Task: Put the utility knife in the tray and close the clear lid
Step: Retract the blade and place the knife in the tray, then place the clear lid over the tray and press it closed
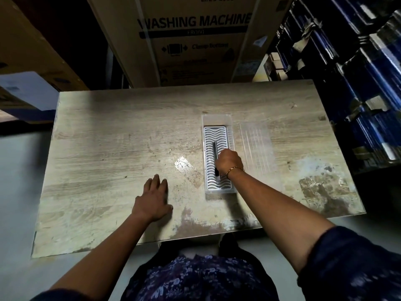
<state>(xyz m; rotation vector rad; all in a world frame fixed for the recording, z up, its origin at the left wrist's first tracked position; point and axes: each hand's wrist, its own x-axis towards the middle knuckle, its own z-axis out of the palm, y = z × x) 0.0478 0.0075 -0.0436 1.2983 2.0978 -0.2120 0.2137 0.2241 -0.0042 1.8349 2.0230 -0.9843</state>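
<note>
While gripped, knife underlies right hand.

Dark blue floral-print garment, matching short sleeve, gold chain bracelet on right wrist

right hand covers the middle of the utility knife, so grip and whether it's touching the tray can't be read. clear lid edges fade into the table (faint ribs only). cardboard box cut off at top; small print blurred.
</note>
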